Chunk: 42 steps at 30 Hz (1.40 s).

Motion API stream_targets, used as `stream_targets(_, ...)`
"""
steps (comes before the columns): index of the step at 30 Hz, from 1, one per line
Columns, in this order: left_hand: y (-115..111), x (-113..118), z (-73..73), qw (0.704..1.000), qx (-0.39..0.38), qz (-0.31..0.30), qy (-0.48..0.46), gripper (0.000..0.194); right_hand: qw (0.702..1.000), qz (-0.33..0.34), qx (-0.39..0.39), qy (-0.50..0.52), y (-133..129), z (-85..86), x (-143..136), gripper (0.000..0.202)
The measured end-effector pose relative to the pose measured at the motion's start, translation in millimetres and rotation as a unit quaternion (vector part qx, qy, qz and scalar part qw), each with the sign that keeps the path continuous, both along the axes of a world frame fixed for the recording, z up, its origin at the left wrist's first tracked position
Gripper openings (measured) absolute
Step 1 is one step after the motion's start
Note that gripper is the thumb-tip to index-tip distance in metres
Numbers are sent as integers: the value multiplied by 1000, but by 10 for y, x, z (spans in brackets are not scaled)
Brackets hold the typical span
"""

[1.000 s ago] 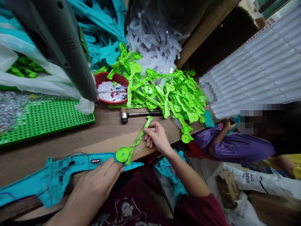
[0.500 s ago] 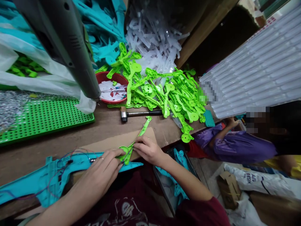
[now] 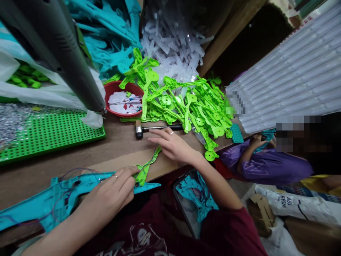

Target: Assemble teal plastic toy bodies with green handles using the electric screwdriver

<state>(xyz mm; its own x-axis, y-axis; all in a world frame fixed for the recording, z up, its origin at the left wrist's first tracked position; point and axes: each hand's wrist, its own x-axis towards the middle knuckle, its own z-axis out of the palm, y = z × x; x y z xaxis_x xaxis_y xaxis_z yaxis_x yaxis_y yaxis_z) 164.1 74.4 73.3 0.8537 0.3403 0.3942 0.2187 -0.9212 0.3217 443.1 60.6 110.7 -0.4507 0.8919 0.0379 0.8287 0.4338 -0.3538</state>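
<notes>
My left hand (image 3: 118, 186) is closed on the lower end of a bright green plastic part (image 3: 144, 174), over the tip of a blue plastic shell half (image 3: 53, 201). A thin dark wire runs along the green part. My right hand (image 3: 174, 145) is over the part's upper end, its fingers stretched out and apart, covering that end. Whether the right fingertips touch the wire I cannot tell. Red and blue wires (image 3: 60, 199) lie loosely in the blue shell. Just beyond my right fingers lies a small hammer (image 3: 160, 127) with a black handle.
A green part heap (image 3: 186, 103) and a red bowl (image 3: 109, 101) lie behind the hammer. Left are a perforated green tray (image 3: 80, 126) with small metal pieces and a hanging dark grey tool (image 3: 82, 78). A person in purple (image 3: 263, 161) works at right, beside stacked white ribbed pieces (image 3: 293, 78).
My right hand has moved up and away from the middle of the green part, and its fingers have spread. My left hand stays in place on the part.
</notes>
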Motion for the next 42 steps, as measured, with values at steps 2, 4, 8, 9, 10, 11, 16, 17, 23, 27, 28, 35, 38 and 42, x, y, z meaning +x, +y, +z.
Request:
stream_targets(2, -6, 5, 49, 1000, 24, -4, 11, 24, 995, 71, -44, -56, 149, 71, 64, 24)
stream_targets(4, -24, 20, 109, 999, 34, -12, 25, 27, 990, 92, -62, -81, 214, 120, 99, 20)
stream_targets(8, -83, 178, 209, 996, 47, 21, 74, 33, 993, 76, -85, -34, 146, 179, 141, 15)
stream_targets(9, -96, 251, 213, 995, 53, 38, 82, 33, 993, 69, -97, -15, 111, 185, 149, 11)
stream_targets(10, -105, 331, 203, 993, 58, 53, 85, 31, 992, 61, -110, 2, 77, 186, 156, 10)
stream_targets(11, -111, 412, 180, 993, 61, 64, 84, 30, 991, 50, -120, 16, 43, 183, 161, 9)
stream_targets(16, -113, 641, -30, 992, 29, 60, 110, 41, 988, -14, -142, 52, -126, 134, 142, 11)
stream_targets(17, -115, 639, -66, 992, 24, 57, 111, 44, 987, -32, -147, 51, -163, 124, 131, 10)
stream_targets(23, -135, 561, -146, 995, -31, 56, 74, 42, 978, -110, -153, 84, -279, 42, 76, 9)
stream_targets(27, -113, 583, -138, 992, -81, 64, 68, 37, 971, -170, -103, 133, -242, -52, 35, 11)
stream_targets(28, -103, 591, -135, 992, -87, 61, 69, 35, 968, -190, -93, 139, -233, -76, 16, 12)
stream_targets(35, -42, 598, -134, 990, -122, 46, 60, 30, 832, -323, -199, 405, -249, -212, -116, 12)
stream_targets(38, -46, 585, -137, 989, -122, 38, 81, 33, 770, -336, -229, 493, -247, -238, -132, 20)
stream_targets(42, -75, 576, -138, 991, -77, 35, 103, 41, 844, -294, -153, 423, -240, -236, -132, 11)
